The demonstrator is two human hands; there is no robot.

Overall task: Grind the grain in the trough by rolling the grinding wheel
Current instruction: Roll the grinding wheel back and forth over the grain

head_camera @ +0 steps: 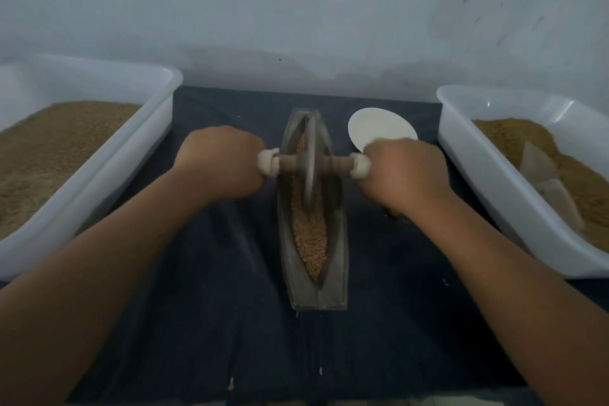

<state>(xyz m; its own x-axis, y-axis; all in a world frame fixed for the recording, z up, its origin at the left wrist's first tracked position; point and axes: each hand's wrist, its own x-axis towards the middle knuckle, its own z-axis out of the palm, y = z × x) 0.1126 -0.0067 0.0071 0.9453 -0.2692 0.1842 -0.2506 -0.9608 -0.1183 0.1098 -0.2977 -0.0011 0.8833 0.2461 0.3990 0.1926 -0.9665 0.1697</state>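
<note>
A narrow boat-shaped metal trough [336, 273] lies lengthwise in the middle of the dark cloth, with brown grain [311, 241] along its groove. A thin metal grinding wheel [309, 161] stands upright in the groove, a little beyond the trough's middle. A wooden axle [336, 163] with white wrapped ends runs through it crosswise. My left hand [220, 165] grips the axle's left end and my right hand [407, 171] grips its right end. Both fists hide most of the handles.
A white plastic tub [155, 115] of brown grain stands at the left. Another white tub [461, 128] at the right holds ground grain and a pale scoop [547, 181]. A white plate [379, 128] lies behind my right hand. A pale wall [296, 10] closes the back.
</note>
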